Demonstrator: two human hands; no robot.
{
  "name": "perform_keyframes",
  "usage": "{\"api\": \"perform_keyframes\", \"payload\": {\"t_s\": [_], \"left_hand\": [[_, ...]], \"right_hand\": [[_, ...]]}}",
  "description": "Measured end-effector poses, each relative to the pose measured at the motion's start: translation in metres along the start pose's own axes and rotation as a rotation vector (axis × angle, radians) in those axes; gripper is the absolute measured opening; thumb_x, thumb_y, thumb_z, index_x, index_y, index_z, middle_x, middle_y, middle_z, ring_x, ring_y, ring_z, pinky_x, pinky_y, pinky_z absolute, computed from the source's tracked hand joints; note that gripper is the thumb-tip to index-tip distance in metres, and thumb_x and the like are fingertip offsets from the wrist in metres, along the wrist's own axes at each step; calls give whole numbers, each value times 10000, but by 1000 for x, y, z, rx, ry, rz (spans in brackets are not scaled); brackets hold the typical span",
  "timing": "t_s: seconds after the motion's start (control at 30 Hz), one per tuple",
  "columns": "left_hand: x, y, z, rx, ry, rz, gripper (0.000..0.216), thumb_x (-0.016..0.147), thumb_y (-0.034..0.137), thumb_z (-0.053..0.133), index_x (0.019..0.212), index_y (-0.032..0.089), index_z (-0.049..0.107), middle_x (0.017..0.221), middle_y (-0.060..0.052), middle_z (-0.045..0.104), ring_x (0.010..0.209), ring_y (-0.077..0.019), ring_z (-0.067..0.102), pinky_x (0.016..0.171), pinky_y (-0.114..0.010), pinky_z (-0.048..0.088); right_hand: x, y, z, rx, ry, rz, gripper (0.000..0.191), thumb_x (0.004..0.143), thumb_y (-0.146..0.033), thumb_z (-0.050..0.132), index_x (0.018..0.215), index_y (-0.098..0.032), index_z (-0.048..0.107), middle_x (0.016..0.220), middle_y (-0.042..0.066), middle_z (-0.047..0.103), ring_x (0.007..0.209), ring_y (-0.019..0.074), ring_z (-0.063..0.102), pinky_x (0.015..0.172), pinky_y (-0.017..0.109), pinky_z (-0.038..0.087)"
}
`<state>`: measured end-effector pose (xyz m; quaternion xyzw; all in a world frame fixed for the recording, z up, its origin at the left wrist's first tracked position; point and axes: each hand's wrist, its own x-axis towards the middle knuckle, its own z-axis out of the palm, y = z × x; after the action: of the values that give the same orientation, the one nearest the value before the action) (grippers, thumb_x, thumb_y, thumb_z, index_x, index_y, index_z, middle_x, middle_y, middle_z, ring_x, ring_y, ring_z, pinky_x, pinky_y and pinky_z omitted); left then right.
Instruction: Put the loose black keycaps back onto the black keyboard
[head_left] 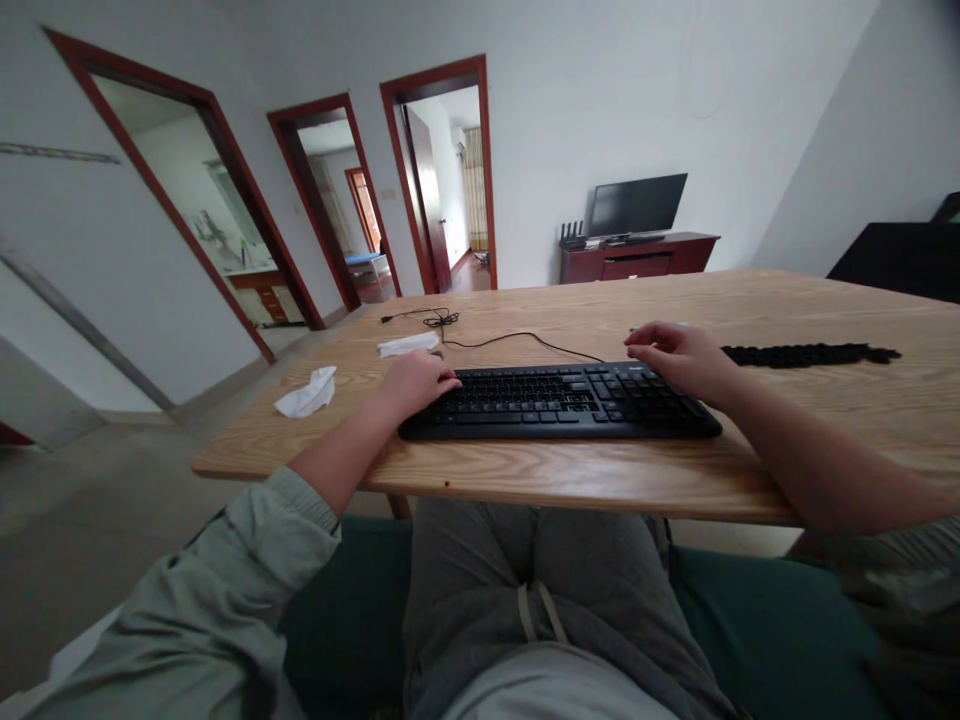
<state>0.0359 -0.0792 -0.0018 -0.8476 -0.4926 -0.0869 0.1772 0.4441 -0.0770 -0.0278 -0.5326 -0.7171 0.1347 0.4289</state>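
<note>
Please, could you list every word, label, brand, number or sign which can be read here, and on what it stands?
No text can be read with certainty.
Keyboard, small pale mark near its far edge, toward the right: possibly a brand, too small to read.
Key markings: too small and blurred.

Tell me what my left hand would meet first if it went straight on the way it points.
Your left hand would probably meet the keyboard first, though whether they already touch is hard to tell.
</note>
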Motion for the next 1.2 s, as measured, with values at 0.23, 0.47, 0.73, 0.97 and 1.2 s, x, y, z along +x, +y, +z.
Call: {"api": "perform_keyframes", "payload": {"t_s": [0.23, 0.47, 0.73, 0.97, 1.2], "left_hand": [[-1, 2, -1, 64, 0, 172, 276, 915, 326, 517, 916, 184, 754, 904, -81, 710, 872, -227, 589, 783, -343, 447], [-5, -7, 1, -55, -10, 205, 266, 900, 272, 495, 986, 192, 735, 951, -50, 727, 908, -206, 603, 823, -329, 475], [-1, -11, 2, -87, -6, 219, 240, 885, 268, 520, 950, 194, 739, 934, -46, 725, 897, -209, 596, 831, -338, 474], [-1, -11, 6, -7, -9, 272, 289, 925, 261, 476, 970, 182, 750, 942, -69, 728, 894, -211, 597, 840, -350, 468], [-5, -6, 0, 76, -38, 315, 317, 919, 236, 438, 929, 192, 752, 879, -91, 701, 874, -217, 585, 838, -370, 451]], "right_hand": [[-4, -3, 0, -60, -63, -46, 261, 799, -443, 598, 874, -199, 654, 691, 23, 613, 596, 148, 514, 559, 291, 380], [-4, -6, -1, -163, -129, -119, 231, 811, -402, 560, 816, -189, 650, 644, 16, 588, 569, 143, 492, 537, 286, 368], [-5, -6, 1, -201, -132, -161, 219, 807, -378, 550, 808, -184, 652, 691, 26, 615, 603, 154, 514, 558, 291, 387], [-4, -4, 1, -194, -161, -173, 213, 806, -379, 551, 807, -190, 650, 719, 33, 631, 655, 174, 548, 603, 308, 417], [-7, -8, 1, -171, -162, -181, 204, 793, -383, 561, 790, -198, 648, 713, 33, 634, 658, 187, 564, 607, 317, 421]]}}
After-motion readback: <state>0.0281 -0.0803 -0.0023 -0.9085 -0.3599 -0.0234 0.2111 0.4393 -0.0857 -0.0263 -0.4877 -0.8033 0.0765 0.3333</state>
